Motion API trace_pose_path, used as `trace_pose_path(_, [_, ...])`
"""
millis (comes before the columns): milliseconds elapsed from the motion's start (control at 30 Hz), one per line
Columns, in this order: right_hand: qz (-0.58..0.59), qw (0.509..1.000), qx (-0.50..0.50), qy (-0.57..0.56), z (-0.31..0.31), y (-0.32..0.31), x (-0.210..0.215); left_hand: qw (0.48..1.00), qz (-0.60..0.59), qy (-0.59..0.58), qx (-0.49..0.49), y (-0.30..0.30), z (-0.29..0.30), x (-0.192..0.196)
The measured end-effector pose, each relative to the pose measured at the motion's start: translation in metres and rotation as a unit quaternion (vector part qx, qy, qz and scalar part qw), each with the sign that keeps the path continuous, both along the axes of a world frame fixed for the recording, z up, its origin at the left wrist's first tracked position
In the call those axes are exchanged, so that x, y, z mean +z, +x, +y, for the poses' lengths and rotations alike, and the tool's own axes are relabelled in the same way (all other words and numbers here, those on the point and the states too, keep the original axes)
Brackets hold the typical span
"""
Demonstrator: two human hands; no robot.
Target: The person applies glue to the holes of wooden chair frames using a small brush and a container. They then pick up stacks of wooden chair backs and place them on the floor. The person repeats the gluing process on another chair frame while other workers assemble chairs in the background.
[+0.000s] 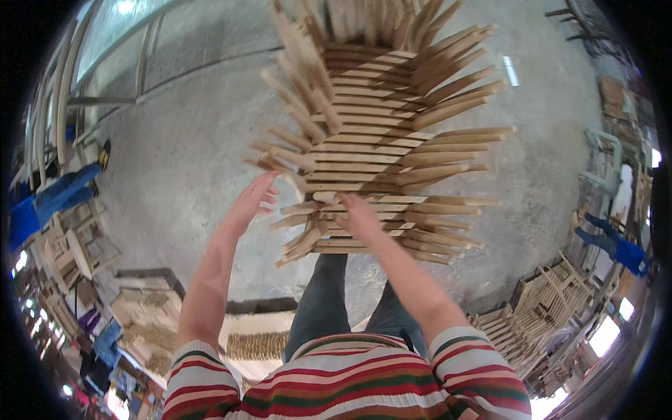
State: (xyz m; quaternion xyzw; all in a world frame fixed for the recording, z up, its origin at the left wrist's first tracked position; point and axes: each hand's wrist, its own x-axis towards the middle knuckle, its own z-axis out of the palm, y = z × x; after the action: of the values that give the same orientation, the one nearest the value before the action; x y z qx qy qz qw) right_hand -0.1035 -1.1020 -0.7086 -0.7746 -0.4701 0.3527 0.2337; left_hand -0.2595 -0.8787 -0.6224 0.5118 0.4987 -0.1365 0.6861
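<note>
In front of me lies a long stack of wooden frames, with pale slats (364, 157) across the middle and tapered wooden legs (448, 155) jutting out on both sides. My right hand (361, 218) reaches onto the near left part of the stack. Its fingers close at the end of a short pale wooden leg (325, 198), though the grip is partly hidden. To the left of the stack, my left hand (256, 200) hovers with fingers apart and nothing in it, close to the protruding leg ends (283, 162).
Grey concrete floor (189, 147) surrounds the stack. Behind me are bundled wooden pieces (262, 344) and, at lower right, slatted wooden frames (514, 329). A wooden chair-like frame (78, 248) stands at left. People in blue are at the left (59, 192) and right (616, 241) edges.
</note>
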Motion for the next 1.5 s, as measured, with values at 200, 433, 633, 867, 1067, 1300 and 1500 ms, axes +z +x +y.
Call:
trace_pose_path(200, [0.116,0.983,0.043,-0.138,-0.045,-0.028,0.066,0.97,-0.154,0.141,-0.122,0.037,-0.021,0.002])
trace_pose_path(433, [0.036,0.976,0.059,-0.207,-0.108,0.016,0.11,0.923,-0.113,-0.029,-0.366,0.067,-0.041,0.009])
trace_pose_path(633, [0.074,0.986,-0.119,-0.088,-0.107,0.081,0.15,0.939,-0.049,-0.04,-0.339,0.03,-0.063,0.045])
trace_pose_path(867, [0.107,0.957,-0.261,-0.067,-0.144,0.076,0.151,0.93,-0.053,0.338,-0.133,0.026,-0.082,0.06])
trace_pose_path(1067, [-0.044,0.985,-0.089,-0.143,-0.171,0.033,0.154,0.834,0.045,0.458,-0.304,-0.001,-0.128,0.084])
trace_pose_path(1300, [-0.058,0.989,-0.138,-0.009,-0.22,0.066,0.162,0.851,0.251,0.436,-0.15,-0.056,-0.158,0.093])
trace_pose_path(1500, [-0.148,0.973,-0.178,-0.01,-0.257,0.101,0.177,0.923,0.136,0.359,-0.019,-0.084,-0.188,0.093])
